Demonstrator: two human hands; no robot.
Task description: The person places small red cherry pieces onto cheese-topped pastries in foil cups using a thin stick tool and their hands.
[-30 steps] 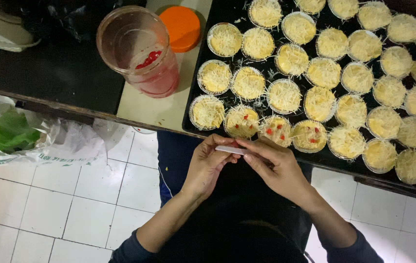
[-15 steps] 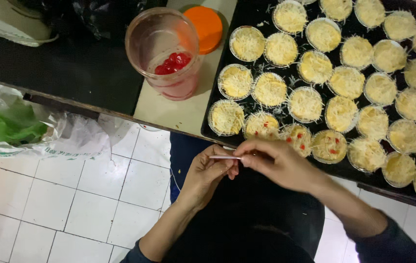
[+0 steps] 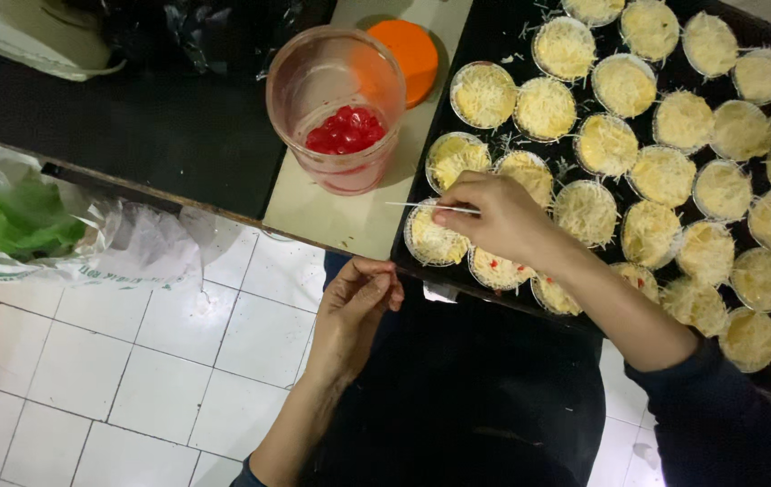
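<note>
My right hand pinches a thin pale stick, its tip pointing left towards a clear plastic jar with red cherries at its bottom. The hand hovers over the near left corner of a black tray filled with several small cups topped with grated cheese. A few of the cups nearest me carry red bits. My left hand hangs below the table edge, fingers loosely curled together, holding nothing that I can see.
An orange lid lies behind the jar on a beige board. A plastic bag with green leaves hangs at the left by the table edge. White floor tiles show below. Dark bags lie at the back left.
My right hand has lifted from my lap with the stick and moved up over the tray's near corner. My left hand let go of the stick and stayed low.
</note>
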